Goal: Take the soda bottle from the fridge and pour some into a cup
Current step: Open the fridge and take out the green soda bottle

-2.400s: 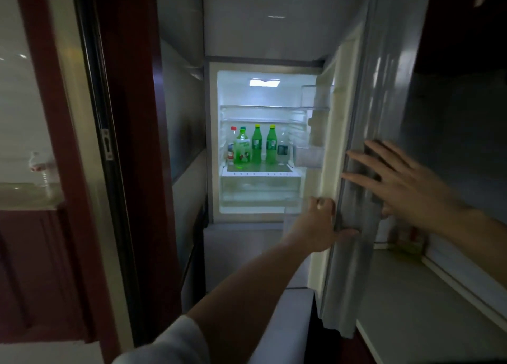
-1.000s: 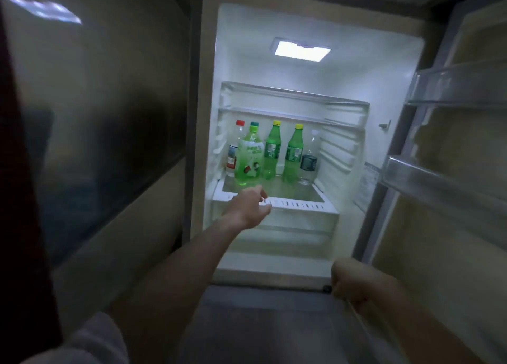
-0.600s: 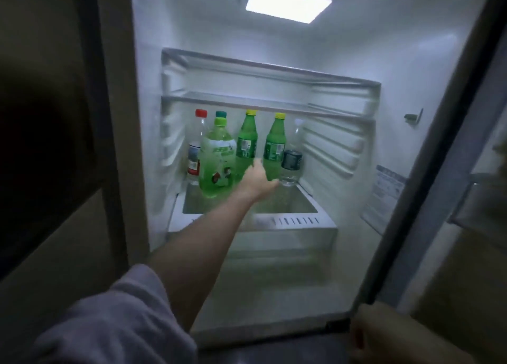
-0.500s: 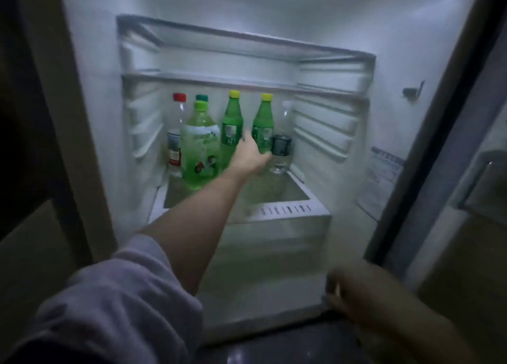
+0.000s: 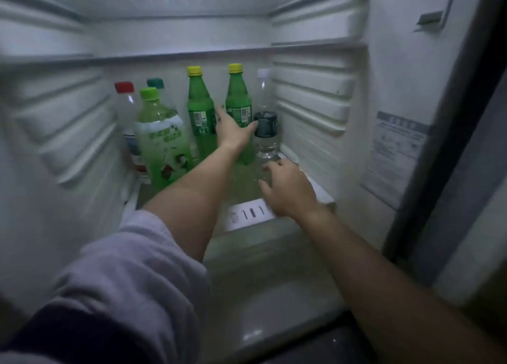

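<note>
Reaching deep into the fridge, your left hand grips the soda bottle, a green one with a yellow cap that stands upright on the shelf near the back wall. Your fingers curl round its left flank and your thumb round its right, just below the label. Just left of the soda bottle stands a matching green bottle, also yellow-capped. Tight against the soda bottle's right side is a clear water bottle with a dark label and a white cap; whether the two touch cannot be told. Farther left of the soda bottle, and nearer to you, rises a large pale-green bottle with a green cap. Behind it show a red-capped bottle and a teal cap. In front of the soda bottle and slightly right, your right hand hovers over the shelf's front edge, fingers loosely bent, holding nothing. The two hands are apart. Well right of the soda bottle, a printed sticker clings to the side wall. Your pale sleeve fills the foreground on the left arm.
</note>
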The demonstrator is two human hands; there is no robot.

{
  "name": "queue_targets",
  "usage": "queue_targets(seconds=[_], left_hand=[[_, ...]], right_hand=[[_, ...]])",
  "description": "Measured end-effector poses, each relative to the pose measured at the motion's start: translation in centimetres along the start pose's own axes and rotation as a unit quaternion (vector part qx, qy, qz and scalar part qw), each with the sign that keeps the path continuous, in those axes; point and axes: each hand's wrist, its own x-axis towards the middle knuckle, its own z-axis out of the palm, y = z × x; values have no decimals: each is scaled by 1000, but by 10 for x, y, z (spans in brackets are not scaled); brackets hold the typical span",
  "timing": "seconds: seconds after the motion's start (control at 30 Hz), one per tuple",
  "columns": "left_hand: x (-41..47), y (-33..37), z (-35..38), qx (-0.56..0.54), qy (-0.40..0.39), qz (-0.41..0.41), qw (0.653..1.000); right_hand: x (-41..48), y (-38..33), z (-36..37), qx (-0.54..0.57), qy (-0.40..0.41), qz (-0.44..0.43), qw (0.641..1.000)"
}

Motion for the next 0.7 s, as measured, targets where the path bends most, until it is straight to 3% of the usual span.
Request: queue_targets(seconds=[0.2, 0.4, 0.53, 0.7], left_hand=[[14, -13, 2, 10, -27, 5, 1000], [2, -17, 2, -33, -1, 31, 999], [-17, -7, -16, -51, 17, 108, 993], [-64, 15, -62, 26, -48, 180, 982]], right_hand=[[13, -7, 15, -10, -5, -2, 1000], [19, -2, 24, -34, -48, 41, 997], [18, -2, 24, -44, -60, 45, 996], [14, -2, 21, -18, -38, 40, 998]])
